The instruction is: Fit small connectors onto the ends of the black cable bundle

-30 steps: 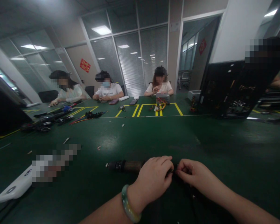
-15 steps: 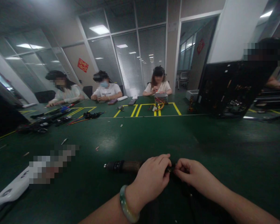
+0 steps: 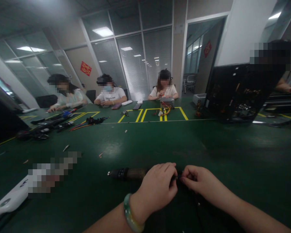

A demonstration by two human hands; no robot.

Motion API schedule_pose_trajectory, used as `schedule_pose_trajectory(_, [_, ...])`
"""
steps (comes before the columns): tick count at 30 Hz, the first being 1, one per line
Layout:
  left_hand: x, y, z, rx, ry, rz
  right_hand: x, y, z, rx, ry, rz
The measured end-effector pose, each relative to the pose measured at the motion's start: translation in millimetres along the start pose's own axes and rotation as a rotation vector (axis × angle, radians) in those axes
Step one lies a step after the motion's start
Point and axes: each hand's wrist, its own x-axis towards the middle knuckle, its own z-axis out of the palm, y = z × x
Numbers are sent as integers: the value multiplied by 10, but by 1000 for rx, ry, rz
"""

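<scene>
A dark electric screwdriver [image 3: 135, 173] lies across the green table in front of me, its small metal tip pointing left. My left hand [image 3: 157, 184], with a bangle at the wrist, is wrapped over its rear part and hides much of it. Close beside that end, my right hand [image 3: 194, 178] is closed in a pinch. A dark piece, perhaps the plug of a cord, shows between the two hands; its details are too dark to make out. What looks like a thin dark cord [image 3: 199, 204] runs down below my right hand.
A white device [image 3: 11, 199], partly blurred out, lies at left. Bundled cables [image 3: 48, 124] are behind it. Small scraps [image 3: 101, 155] dot the green table [image 3: 244, 168]. A black computer case [image 3: 242, 94] stands at back right. Several people sit or work around the table.
Both hands keep nearly the same place and grip. The fingers of my left hand have shifted slightly at the screwdriver's rear end.
</scene>
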Motion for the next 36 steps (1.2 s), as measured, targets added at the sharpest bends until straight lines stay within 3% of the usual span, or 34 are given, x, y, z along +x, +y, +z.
schedule_pose_trajectory(8, [11,-11,-10,29,-29,38,-26,-37,-5,5,-5,3])
schedule_pose_trajectory(19, [22,-24,46,26,-6,-37,-20,-18,5,-1,17,-25])
schedule_pose_trajectory(31, [26,-56,50,4,-18,40,-24,-41,4,-4,30,-11])
schedule_pose_trajectory(36, [20,-44,47,-15,-2,-19,-36,-78,2,0,15,7])
